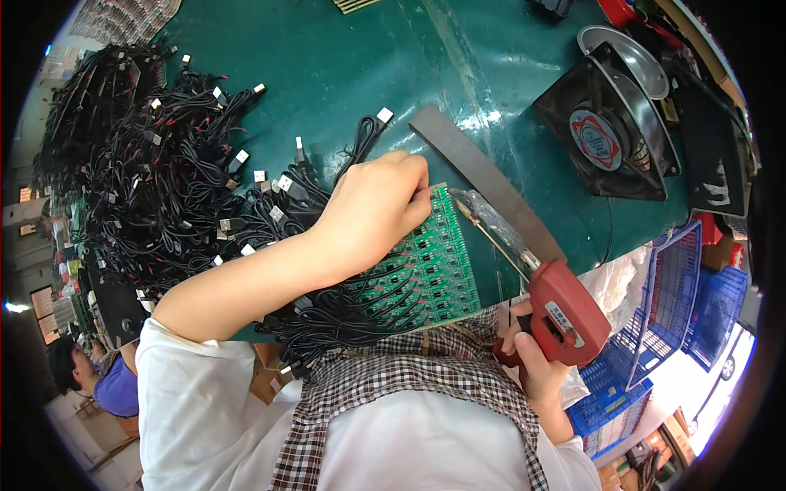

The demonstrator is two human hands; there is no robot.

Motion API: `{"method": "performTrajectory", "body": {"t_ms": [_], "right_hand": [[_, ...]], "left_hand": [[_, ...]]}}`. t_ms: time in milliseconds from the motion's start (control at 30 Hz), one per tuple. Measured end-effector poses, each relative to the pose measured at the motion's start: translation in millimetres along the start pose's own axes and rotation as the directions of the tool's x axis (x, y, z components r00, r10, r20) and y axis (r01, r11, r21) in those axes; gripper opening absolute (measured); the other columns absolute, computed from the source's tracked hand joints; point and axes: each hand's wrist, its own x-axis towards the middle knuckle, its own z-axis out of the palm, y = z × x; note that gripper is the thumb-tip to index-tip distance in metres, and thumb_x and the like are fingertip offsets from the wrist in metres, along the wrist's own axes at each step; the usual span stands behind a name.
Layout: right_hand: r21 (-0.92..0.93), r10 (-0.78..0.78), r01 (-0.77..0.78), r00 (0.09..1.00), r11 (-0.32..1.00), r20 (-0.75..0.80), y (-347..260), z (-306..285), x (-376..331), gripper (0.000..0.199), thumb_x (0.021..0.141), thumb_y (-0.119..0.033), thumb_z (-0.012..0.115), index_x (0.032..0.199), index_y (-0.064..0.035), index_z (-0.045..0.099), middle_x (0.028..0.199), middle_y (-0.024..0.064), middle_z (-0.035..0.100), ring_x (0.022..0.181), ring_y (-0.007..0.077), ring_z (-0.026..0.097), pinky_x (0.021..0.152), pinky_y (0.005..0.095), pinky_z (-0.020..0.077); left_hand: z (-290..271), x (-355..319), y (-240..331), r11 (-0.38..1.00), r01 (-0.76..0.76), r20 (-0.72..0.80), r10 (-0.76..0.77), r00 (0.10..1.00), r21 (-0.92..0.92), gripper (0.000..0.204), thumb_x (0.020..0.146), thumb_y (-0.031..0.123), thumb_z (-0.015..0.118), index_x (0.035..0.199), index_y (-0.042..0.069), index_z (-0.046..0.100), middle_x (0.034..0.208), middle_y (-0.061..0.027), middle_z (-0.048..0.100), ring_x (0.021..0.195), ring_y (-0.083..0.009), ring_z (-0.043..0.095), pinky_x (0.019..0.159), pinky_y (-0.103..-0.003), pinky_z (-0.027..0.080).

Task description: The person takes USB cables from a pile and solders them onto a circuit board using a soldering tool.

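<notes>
In my right hand [536, 360] is a red soldering gun [569, 315], gripped by its handle, its long metal nose slanting up to the left. The tip ends close to the far corner of a green circuit-board panel [442, 274]. My left hand [377, 204] is closed at that same corner, thumb and forefinger pressed together. What they pinch is too small or hidden to make out. Black USB cables [327, 319] are joined to the panel in rows by their thin wire ends. Behind my left hand lies another cable with a USB plug [384, 115].
A large heap of black USB cables [147, 172] fills the table's left side. Beyond the panel lies a dark grey bar [483, 176]. A black fan [606, 135] and a metal dish [626, 61] stand right. Blue crates [667, 295] are lower right; another person [115, 385] sits lower left.
</notes>
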Motion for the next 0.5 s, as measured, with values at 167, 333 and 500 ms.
{"method": "performTrajectory", "body": {"t_ms": [167, 333, 500], "right_hand": [[-0.055, -0.011, 0.012, 1.000, 0.998, 0.007, 2.5, 4.6, 1.9, 0.045, 0.077, -0.005, 0.065, 0.115, 0.0092, 0.044, 0.093, 0.0169, 0.059, 0.058, 0.0168, 0.054, 0.053, 0.0268, 0.0443], [-0.113, 0.046, -0.033, 0.993, 0.993, 0.110, 9.1, -1.7, 2.9, 0.044, 0.080, -0.009, 0.062, 0.116, 0.0083, 0.043, 0.070, 0.0105, 0.054, 0.054, 0.0151, 0.050, 0.053, 0.0264, 0.0398], [-0.084, -0.023, 0.031, 0.994, 0.996, 0.102, 7.4, 4.7, 7.2, 0.053, 0.081, -0.011, 0.062, 0.124, 0.0068, 0.037, 0.068, 0.0091, 0.052, 0.055, 0.0142, 0.048, 0.053, 0.0265, 0.0390]], "left_hand": [[2.1, 0.5, -0.8, 0.995, -0.043, -0.006, 0.043, 0.999, 0.086, 0.010, 0.075, 0.004, 0.061, 0.077, 0.000, 0.052, 0.073, -0.0131, 0.055, 0.065, -0.0274, 0.059, 0.059, -0.035, 0.047], [-0.7, 1.2, -3.5, 1.000, -0.022, 0.016, 0.022, 1.000, -0.001, 0.009, 0.074, 0.003, 0.061, 0.077, 0.000, 0.053, 0.071, -0.0120, 0.054, 0.064, -0.0250, 0.058, 0.059, -0.033, 0.046], [-1.4, 1.3, -2.8, 1.000, -0.009, 0.022, 0.009, 1.000, 0.009, 0.008, 0.074, 0.003, 0.061, 0.076, 0.000, 0.053, 0.070, -0.0115, 0.053, 0.064, -0.0237, 0.057, 0.058, -0.033, 0.046]]}}
